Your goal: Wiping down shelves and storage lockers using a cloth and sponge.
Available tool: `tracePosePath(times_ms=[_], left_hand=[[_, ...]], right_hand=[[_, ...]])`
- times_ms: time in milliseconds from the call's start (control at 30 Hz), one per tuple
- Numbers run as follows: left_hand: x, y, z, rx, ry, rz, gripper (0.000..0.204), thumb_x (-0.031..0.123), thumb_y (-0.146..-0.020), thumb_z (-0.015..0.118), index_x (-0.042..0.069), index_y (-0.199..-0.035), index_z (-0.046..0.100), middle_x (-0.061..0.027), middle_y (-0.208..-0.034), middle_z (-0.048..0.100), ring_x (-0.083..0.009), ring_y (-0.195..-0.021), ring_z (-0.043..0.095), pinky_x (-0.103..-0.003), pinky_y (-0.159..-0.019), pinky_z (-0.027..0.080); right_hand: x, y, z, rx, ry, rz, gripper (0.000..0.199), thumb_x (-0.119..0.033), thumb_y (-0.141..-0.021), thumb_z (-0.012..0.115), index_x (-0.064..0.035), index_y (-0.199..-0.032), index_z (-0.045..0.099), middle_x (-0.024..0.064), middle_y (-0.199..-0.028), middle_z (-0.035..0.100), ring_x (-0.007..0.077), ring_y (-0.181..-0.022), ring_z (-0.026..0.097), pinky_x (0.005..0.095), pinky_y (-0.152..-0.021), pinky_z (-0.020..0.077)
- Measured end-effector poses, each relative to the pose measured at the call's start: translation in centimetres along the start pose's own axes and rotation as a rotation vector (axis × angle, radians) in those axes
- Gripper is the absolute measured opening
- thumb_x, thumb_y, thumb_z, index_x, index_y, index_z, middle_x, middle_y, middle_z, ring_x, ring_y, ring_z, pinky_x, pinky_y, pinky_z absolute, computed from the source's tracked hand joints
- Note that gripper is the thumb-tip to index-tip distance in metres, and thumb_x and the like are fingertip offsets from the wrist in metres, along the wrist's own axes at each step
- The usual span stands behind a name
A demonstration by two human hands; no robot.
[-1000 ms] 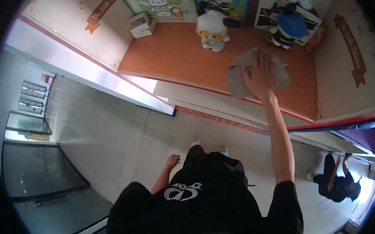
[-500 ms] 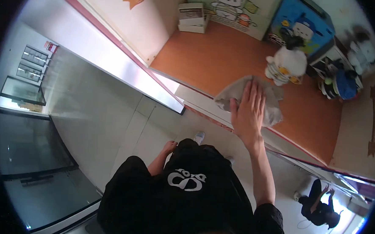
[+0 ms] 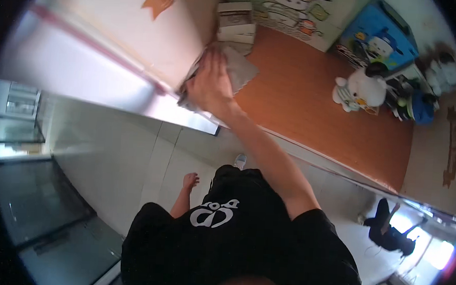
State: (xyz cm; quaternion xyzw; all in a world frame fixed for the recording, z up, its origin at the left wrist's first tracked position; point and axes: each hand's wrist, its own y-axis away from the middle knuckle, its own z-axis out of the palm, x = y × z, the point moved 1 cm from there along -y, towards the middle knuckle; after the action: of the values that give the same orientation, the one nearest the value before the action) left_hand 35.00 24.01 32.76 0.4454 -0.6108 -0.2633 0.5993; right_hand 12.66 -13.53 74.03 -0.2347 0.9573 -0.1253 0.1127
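My right hand (image 3: 210,85) lies flat on a grey cloth (image 3: 242,71), fingers stretched out, pressing it onto the left end of an orange-brown shelf (image 3: 298,89). The cloth spreads out past both sides of the hand and reaches the corner by the pale side wall (image 3: 125,29). Touching or nearly touching the cloth's far edge is a small stack of white boxes (image 3: 236,23). Down at my left side hangs my left hand (image 3: 191,181), empty, with its fingers loosely bent and a little apart.
A white plush toy (image 3: 362,90) sits on the shelf's right part. Behind it stand a blue cartoon box (image 3: 380,39) and a picture panel (image 3: 296,17). More plush figures (image 3: 421,103) crowd the right corner. Glass doors (image 3: 55,200) are at left; another person (image 3: 388,231) is at lower right.
My right hand has slid the cloth leftward along the shelf, from near the plush toy to the left corner. My left hand has swung slightly left, away from my body.
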Motion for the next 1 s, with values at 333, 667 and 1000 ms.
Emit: tracePosePath(times_ms=[333,667,1000], left_hand=[[6.0,-6.2,4.1,-0.277,-0.634,-0.100,0.044,0.040,-0.103,0.050,0.007,-0.128,0.065,-0.0116,-0.103,0.072,-0.0205,-0.078,0.068,-0.034,-0.063,0.050],[9.1,-6.0,15.0,-0.378,-0.412,0.141,0.039,0.035,-0.100,0.059,0.007,-0.127,0.066,-0.0109,-0.110,0.074,-0.0235,-0.085,0.071,-0.032,-0.076,0.053],[7.1,2.3,29.7,-0.422,-0.686,0.202,0.040,0.036,-0.102,0.058,0.007,-0.128,0.066,-0.0105,-0.107,0.075,-0.0212,-0.087,0.071,-0.030,-0.075,0.053]], right_hand=[[2.4,2.8,1.4,0.135,-0.085,0.067,0.077,-0.048,-0.098,0.048,0.0055,-0.153,0.041,0.0226,-0.160,0.041,0.0410,-0.150,0.032,0.0544,-0.126,0.0161],[14.7,20.0,-6.1,0.253,-0.195,0.121,0.080,-0.048,-0.097,0.052,0.0040,-0.155,0.037,0.0194,-0.163,0.037,0.0324,-0.153,0.033,0.0453,-0.127,0.0226],[38.6,40.3,-13.7,0.317,0.254,0.359,0.064,-0.048,-0.097,0.056,-0.0088,-0.148,0.053,0.0150,-0.155,0.051,0.0338,-0.143,0.047,0.0460,-0.123,0.0349]])
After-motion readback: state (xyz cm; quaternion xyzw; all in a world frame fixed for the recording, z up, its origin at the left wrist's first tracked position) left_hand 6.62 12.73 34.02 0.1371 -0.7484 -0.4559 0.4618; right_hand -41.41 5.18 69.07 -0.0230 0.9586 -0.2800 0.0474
